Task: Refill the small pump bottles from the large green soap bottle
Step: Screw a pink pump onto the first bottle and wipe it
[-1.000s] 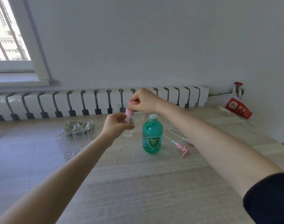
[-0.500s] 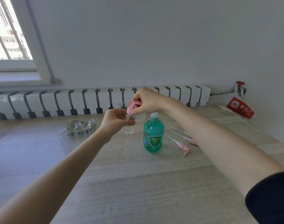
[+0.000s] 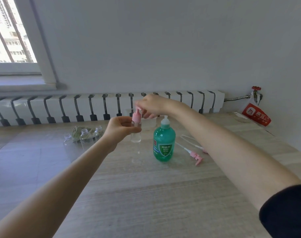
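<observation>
Grip on small bottle (image 3: 136, 136) by curled left hand (image 3: 119, 129), right hand (image 3: 153, 104) above, pinching its pink pump (image 3: 135, 116).

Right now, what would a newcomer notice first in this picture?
The left hand grips a small clear bottle above the table while the right hand pinches its pink pump. Just right of them stands the large green soap bottle, a loose pump lying beside it.

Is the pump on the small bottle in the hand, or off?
On: the pink pump sits on the neck of the small bottle. How tight, cannot tell.
</observation>
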Demonstrator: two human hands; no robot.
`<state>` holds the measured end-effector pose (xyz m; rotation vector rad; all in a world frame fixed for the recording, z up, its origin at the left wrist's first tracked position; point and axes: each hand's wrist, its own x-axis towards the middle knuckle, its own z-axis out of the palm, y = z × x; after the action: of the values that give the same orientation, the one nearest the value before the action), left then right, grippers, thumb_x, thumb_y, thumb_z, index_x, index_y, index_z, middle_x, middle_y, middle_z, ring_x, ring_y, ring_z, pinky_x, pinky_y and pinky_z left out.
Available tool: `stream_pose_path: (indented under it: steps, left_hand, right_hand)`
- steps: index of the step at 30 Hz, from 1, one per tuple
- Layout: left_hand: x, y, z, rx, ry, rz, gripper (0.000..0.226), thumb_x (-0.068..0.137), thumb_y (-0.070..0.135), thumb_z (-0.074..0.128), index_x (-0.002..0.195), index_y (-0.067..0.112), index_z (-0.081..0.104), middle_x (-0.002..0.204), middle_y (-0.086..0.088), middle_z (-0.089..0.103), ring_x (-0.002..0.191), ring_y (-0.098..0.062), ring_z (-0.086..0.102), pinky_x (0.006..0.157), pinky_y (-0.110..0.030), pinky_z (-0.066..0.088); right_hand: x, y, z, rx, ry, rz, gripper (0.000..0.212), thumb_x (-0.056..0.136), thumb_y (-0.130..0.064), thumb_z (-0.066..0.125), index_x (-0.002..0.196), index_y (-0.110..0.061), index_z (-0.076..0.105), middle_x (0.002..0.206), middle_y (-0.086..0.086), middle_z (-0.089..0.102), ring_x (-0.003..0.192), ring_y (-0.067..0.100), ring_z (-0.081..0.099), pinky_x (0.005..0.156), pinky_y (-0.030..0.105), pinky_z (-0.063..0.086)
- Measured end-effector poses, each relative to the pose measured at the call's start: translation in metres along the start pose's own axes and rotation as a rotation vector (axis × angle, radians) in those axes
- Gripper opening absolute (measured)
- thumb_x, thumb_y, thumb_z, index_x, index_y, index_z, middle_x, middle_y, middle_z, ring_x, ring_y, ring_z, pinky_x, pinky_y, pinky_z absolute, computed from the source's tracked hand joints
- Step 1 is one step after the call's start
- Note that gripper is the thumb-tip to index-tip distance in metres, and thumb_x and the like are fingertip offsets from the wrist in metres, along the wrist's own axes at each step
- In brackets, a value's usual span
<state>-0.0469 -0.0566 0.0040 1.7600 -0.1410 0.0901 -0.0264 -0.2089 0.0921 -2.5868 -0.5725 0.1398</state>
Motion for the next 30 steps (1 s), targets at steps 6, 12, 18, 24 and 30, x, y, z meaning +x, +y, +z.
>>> stream_pose_path:
  steps: [6, 12, 18, 24, 30]
  left_hand:
    - [-0.003, 0.005, -0.007, -0.161, -0.124, -0.038, 0.028, 0.069, -0.003, 0.073, 0.095, 0.006, 0.069, 0.1, -0.017, 0.071, 0.102, -0.033, 0.066, 0.095, -0.04, 0.051]
    - [-0.007, 0.007, -0.005, -0.191, -0.145, 0.008, 0.038, 0.057, 0.007, 0.075, 0.095, 0.006, 0.069, 0.098, -0.016, 0.072, 0.098, -0.031, 0.067, 0.088, -0.035, 0.055]
    - [-0.007, 0.011, -0.007, -0.167, -0.133, 0.006, 0.036, 0.06, 0.003, 0.076, 0.095, 0.005, 0.069, 0.101, -0.018, 0.07, 0.098, -0.031, 0.066, 0.091, -0.037, 0.053]
    - [-0.007, 0.015, -0.004, -0.164, -0.096, 0.027, 0.028, 0.068, -0.006, 0.073, 0.091, 0.008, 0.07, 0.093, -0.011, 0.074, 0.093, -0.026, 0.069, 0.086, -0.033, 0.055]
    - [-0.008, 0.016, -0.006, -0.141, -0.091, 0.016, 0.028, 0.065, -0.003, 0.076, 0.091, 0.007, 0.069, 0.095, -0.013, 0.073, 0.093, -0.027, 0.068, 0.086, -0.034, 0.055]
  right_hand:
    - [-0.004, 0.01, -0.005, 0.319, -0.044, -0.072, 0.055, 0.082, 0.008, 0.06, 0.133, -0.009, 0.047, 0.119, 0.005, 0.064, 0.109, 0.018, 0.061, 0.09, 0.031, 0.051]
    - [-0.005, 0.01, 0.014, 0.226, 0.129, -0.166, 0.031, 0.076, -0.029, 0.078, 0.1, -0.016, 0.065, 0.083, -0.004, 0.068, 0.08, 0.011, 0.064, 0.075, 0.024, 0.052]
    - [-0.01, 0.006, 0.011, 0.242, 0.062, -0.149, 0.033, 0.08, -0.029, 0.073, 0.095, -0.001, 0.07, 0.087, 0.017, 0.066, 0.077, 0.017, 0.055, 0.077, 0.034, 0.047]
    - [-0.009, 0.008, 0.019, 0.217, 0.18, -0.124, 0.032, 0.076, -0.043, 0.075, 0.075, -0.014, 0.062, 0.084, 0.002, 0.069, 0.071, 0.001, 0.055, 0.07, 0.026, 0.045]
    - [-0.014, 0.017, 0.014, 0.566, 0.076, -0.091, 0.019, 0.079, -0.022, 0.075, 0.096, -0.015, 0.071, 0.092, -0.003, 0.07, 0.097, 0.013, 0.061, 0.098, 0.032, 0.041]
